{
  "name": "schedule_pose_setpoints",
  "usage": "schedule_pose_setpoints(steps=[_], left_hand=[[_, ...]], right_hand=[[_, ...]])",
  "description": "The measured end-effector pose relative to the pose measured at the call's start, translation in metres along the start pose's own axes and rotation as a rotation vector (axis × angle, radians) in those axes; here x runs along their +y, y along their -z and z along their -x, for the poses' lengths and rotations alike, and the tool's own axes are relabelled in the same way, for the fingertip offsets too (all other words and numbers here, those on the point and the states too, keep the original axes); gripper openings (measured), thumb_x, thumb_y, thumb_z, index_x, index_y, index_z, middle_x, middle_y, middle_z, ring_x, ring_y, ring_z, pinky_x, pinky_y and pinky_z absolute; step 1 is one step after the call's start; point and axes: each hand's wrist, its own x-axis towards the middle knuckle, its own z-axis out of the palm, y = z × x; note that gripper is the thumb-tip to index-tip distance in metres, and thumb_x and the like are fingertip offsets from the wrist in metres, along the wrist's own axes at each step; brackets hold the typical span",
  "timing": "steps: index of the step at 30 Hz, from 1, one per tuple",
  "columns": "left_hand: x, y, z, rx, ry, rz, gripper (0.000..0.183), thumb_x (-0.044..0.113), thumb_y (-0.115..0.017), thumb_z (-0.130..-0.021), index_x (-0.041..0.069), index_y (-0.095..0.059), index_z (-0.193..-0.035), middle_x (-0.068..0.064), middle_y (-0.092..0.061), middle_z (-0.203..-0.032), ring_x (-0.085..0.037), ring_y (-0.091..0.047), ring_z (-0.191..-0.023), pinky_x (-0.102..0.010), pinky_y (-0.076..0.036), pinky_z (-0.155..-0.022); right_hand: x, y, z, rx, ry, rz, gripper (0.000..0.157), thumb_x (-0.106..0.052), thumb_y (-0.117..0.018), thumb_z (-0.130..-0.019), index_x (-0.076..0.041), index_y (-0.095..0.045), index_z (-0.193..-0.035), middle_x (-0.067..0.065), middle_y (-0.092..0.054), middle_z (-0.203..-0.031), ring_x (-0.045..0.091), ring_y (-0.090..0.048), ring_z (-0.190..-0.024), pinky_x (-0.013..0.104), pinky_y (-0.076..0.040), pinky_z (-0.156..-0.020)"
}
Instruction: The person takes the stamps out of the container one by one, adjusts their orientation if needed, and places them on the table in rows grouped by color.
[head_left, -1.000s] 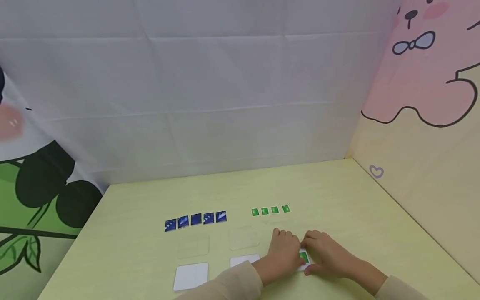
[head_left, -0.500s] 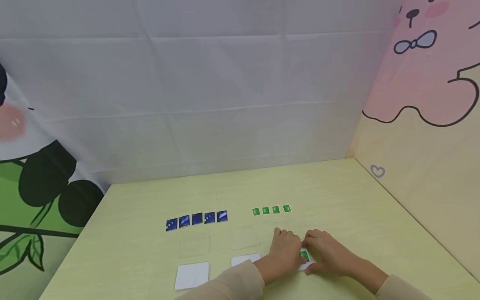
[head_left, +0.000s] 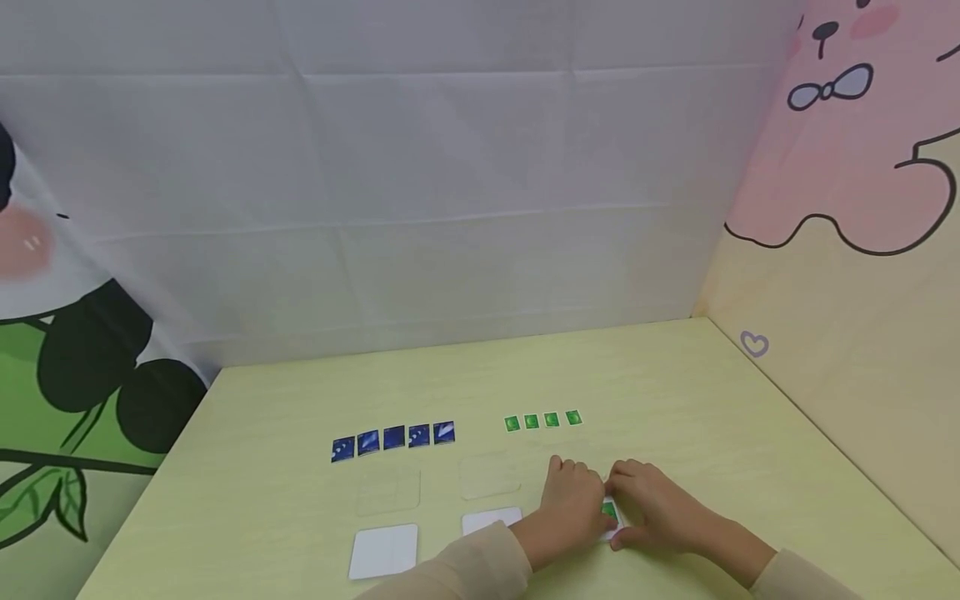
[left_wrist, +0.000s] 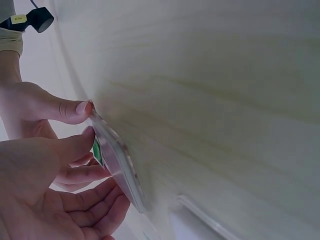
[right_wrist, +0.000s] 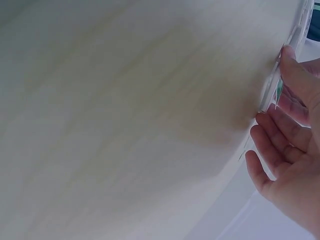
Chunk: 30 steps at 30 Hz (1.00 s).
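Observation:
In the head view both hands meet over a white square tile (head_left: 612,536) at the right front of the table. A small green card (head_left: 609,507) lies on its face. My left hand (head_left: 573,504) has its thumb over the card's lower part, its fingers bent at the tile's far and left side. My right hand (head_left: 660,508) grips the right side, thumb at the near edge and fingers at the far edge. The left wrist view shows the tile (left_wrist: 117,160) edge-on, clear-rimmed, between both hands. In the right wrist view, the right fingertips touch the tile's edge (right_wrist: 272,82).
Two more white square tiles (head_left: 383,552) lie left, one partly behind the left sleeve (head_left: 480,562). Behind them are clear square covers (head_left: 388,492). Farther back stand a row of blue cards (head_left: 393,437) and a row of green cards (head_left: 532,421). A white cloth wall (head_left: 450,167) bounds the table.
My left thumb has slid slightly to the right over the green card, covering more of it. The right hand and the tile have barely moved.

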Motion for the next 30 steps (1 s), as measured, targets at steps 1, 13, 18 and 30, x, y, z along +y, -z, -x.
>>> schedule_pose_setpoints(steps=[1, 13, 18, 30], left_hand=[[0.0001, -0.0005, -0.0001, 0.002, 0.002, 0.0, 0.042, 0.057, -0.07, -0.078, 0.018, -0.067, -0.094, 0.007, -0.051, -0.074, -0.011, -0.043, -0.075, -0.028, -0.032, -0.082], [0.0011, 0.001, -0.002, -0.004, 0.016, 0.012, 0.034, 0.051, -0.072, -0.079, 0.02, -0.069, -0.092, 0.007, -0.052, -0.073, -0.011, -0.043, -0.073, -0.028, -0.031, -0.08], [0.0013, 0.0004, -0.0033, -0.003, 0.017, -0.005, 0.029, 0.047, -0.073, -0.08, 0.02, -0.069, -0.091, 0.006, -0.052, -0.071, -0.011, -0.043, -0.072, -0.028, -0.03, -0.077], [-0.0048, -0.0021, -0.0095, -0.004, 0.052, 0.055, 0.025, 0.043, -0.077, -0.077, 0.02, -0.068, -0.079, 0.008, -0.054, -0.065, -0.01, -0.044, -0.067, -0.029, -0.029, -0.077]], right_hand=[[0.0, 0.0, 0.0, -0.001, 0.0, 0.0, 0.049, -0.047, -0.082, -0.065, -0.015, -0.068, -0.099, -0.011, -0.062, -0.093, 0.003, -0.053, -0.088, 0.03, -0.049, -0.079], [0.0009, 0.0008, -0.0006, -0.038, -0.031, -0.003, 0.05, -0.051, -0.08, -0.067, -0.015, -0.068, -0.099, -0.011, -0.061, -0.093, 0.003, -0.053, -0.089, 0.031, -0.049, -0.08], [0.0014, 0.0017, -0.0009, -0.048, -0.04, -0.017, 0.049, -0.05, -0.081, -0.068, -0.015, -0.068, -0.099, -0.012, -0.061, -0.093, 0.002, -0.052, -0.088, 0.03, -0.048, -0.08], [0.0021, 0.0036, -0.0008, -0.048, -0.018, 0.009, 0.052, -0.051, -0.081, -0.067, -0.012, -0.069, -0.099, -0.01, -0.059, -0.092, 0.004, -0.05, -0.086, 0.029, -0.046, -0.076]])
